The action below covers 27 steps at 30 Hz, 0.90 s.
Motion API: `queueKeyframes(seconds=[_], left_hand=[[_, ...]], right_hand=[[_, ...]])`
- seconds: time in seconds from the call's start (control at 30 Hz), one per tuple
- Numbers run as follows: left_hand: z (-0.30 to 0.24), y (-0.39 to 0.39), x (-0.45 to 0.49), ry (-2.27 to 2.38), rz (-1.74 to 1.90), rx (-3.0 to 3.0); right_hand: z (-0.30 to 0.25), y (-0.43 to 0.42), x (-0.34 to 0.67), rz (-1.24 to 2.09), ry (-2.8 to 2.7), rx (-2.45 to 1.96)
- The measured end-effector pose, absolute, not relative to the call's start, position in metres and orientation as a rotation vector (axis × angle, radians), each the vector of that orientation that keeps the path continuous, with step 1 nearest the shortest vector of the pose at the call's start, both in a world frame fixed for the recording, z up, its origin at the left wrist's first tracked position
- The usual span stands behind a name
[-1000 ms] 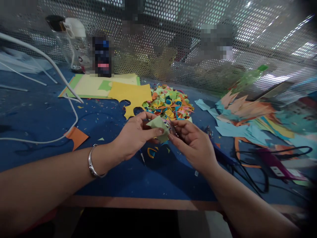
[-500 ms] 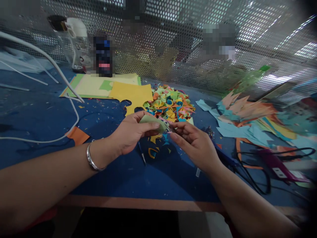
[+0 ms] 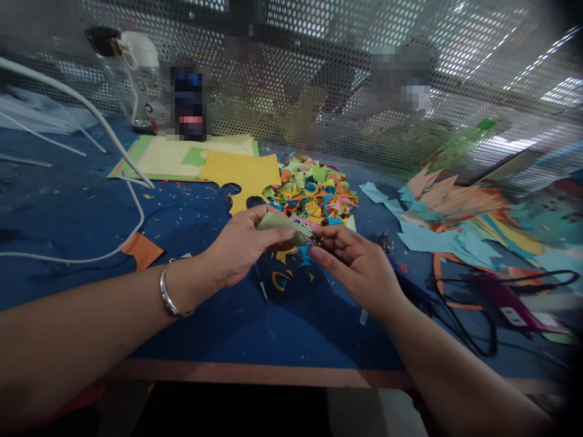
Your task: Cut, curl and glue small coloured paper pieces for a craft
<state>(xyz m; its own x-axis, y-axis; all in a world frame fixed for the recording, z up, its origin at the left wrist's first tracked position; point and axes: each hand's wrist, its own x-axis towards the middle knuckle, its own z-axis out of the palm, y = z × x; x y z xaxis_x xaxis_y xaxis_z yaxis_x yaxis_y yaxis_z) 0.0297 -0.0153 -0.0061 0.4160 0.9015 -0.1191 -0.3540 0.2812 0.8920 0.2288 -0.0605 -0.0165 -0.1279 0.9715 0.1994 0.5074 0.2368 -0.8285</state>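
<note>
R fingers (image 3: 342, 235) hide pt of metal tool (image 3: 314, 240); L forearm (image 3: 91, 309) cut off.

held paper (image 3: 274, 221): before scrap pile (image 3: 312, 189) | paper stack (image 3: 159, 156): left | cut pieces (image 3: 455, 240): right

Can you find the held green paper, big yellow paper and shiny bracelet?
Green paper (image 3: 281, 221), head view: middle of its visible face.
Yellow paper (image 3: 248, 172), head view: its uncut part.
Silver bracelet (image 3: 165, 295), head view: its band.

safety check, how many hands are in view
2: left hand, near centre, holding green paper; right hand beside it, gripping a metal tool. Any beyond the mesh are unclear.
</note>
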Motion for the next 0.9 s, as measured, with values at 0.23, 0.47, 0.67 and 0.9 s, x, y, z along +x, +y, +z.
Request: queueKeyframes(seconds=[0.23, 0.47, 0.67, 0.9], left_hand=[[-0.0064, -0.0149, 0.0298, 0.729, 0.957, 0.93], [-0.006, -0.0153, 0.0292, 0.715, 0.965, 1.008], [-0.0056, -0.0154, 0.029, 0.704, 0.959, 1.011], [-0.0064, -0.0154, 0.0281, 0.692, 0.962, 1.03]], right_hand=[[-0.0159, -0.0616, 0.2292, 0.688, -1.807, -1.395], [-0.016, -0.0627, 0.2309, 0.685, -1.818, -1.402], [-0.014, -0.064, 0.2304, 0.66, -1.845, -1.415], [-0.014, -0.0638, 0.2298, 0.642, -1.851, -1.406]])
